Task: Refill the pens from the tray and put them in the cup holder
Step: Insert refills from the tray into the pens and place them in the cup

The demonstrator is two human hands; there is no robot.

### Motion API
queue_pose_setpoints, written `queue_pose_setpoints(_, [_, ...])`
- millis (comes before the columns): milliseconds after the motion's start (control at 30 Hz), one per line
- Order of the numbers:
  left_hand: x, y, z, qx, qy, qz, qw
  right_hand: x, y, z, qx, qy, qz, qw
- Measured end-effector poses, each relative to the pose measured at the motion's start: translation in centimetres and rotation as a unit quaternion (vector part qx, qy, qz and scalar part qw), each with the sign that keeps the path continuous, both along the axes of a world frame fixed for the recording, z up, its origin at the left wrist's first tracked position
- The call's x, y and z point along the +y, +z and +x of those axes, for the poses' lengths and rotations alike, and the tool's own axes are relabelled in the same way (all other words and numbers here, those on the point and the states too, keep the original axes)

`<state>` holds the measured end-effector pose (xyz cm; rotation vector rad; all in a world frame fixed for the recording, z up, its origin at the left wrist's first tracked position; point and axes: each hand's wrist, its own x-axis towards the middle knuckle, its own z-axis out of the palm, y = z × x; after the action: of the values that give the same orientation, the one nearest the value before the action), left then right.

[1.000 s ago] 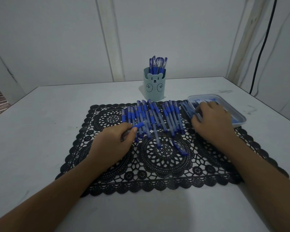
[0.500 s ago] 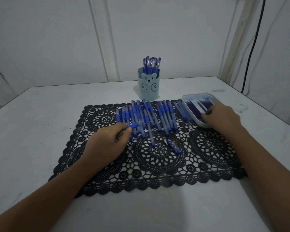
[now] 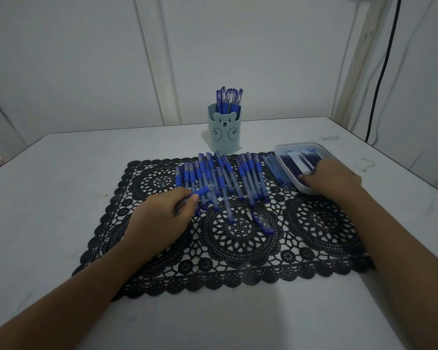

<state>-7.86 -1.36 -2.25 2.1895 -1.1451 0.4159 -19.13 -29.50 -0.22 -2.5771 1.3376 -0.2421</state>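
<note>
Several blue pens (image 3: 228, 178) lie in a row on a black lace mat (image 3: 238, 238). My left hand (image 3: 159, 218) rests on the mat and is closed around one blue pen barrel (image 3: 202, 191), whose grip end sticks out toward the row. My right hand (image 3: 331, 178) is in the near end of the white tray (image 3: 283, 150) of dark refills, fingers curled among them; what it grips is hidden. A loose pen cap (image 3: 262, 222) lies on the mat's middle. The pale blue bear cup holder (image 3: 224, 132) stands behind the row with several pens in it.
The white table (image 3: 61, 188) runs to a wall at the back. A black cable (image 3: 379, 72) hangs down the wall at the right. A stack of pale blue pen barrels (image 3: 276, 170) lies between the row and the tray.
My right hand has moved from the mat's right side into the tray of refills. The left hand keeps hold of its pen and has barely shifted.
</note>
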Motion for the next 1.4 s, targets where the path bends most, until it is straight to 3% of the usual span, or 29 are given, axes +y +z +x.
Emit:
queue_pose_setpoints(300, [0.0, 0.2, -0.2, -0.007, -0.003, 0.002, 1.0, -0.1, -0.1, 0.2, -0.008, -0.018, 0.028, 0.999])
queue_pose_setpoints(367, [0.0, 0.1, -0.2, -0.006, -0.007, -0.002, 1.0, 0.1, -0.4, 0.3, -0.05, -0.033, 0.001, 0.998])
queue_pose_setpoints(433, [0.0, 0.1, -0.1, -0.002, -0.011, -0.006, 1.0, 0.7, -0.1, 0.2, -0.17, -0.021, -0.016, 0.985])
queue_pose_setpoints(500, [0.0, 0.1, -0.1, -0.007, -0.02, -0.011, 1.0, 1.9, 0.7, 0.1, -0.301, 0.019, 0.013, 0.953])
queue_pose_setpoints(600, [0.0, 0.1, -0.1, -0.016, -0.032, -0.016, 0.999, 4.3, 1.7, 0.1, -0.407, 0.099, 0.119, 0.9])
queue_pose_setpoints(667, [0.1, 0.1, -0.1, -0.017, -0.038, -0.017, 0.999, 6.1, 1.8, 0.0, -0.463, 0.142, 0.292, 0.824])
queue_pose_setpoints(733, [0.1, 0.1, -0.1, -0.019, -0.053, -0.018, 0.998, 7.7, 1.7, -0.3, -0.489, 0.176, 0.469, 0.714])
queue_pose_setpoints(800, [0.1, 0.1, -0.2, -0.026, -0.062, -0.016, 0.998, 9.1, 1.6, -0.5, -0.48, 0.212, 0.531, 0.665])
queue_pose_setpoints(1200, [0.2, -0.1, 0.1, -0.046, -0.096, -0.008, 0.994, 11.7, 0.1, 0.1, -0.433, 0.269, 0.497, 0.703])
queue_pose_setpoints(1400, [0.2, -0.1, 0.1, -0.032, -0.112, -0.013, 0.993, 11.7, -0.1, 0.0, -0.438, 0.282, 0.514, 0.682])
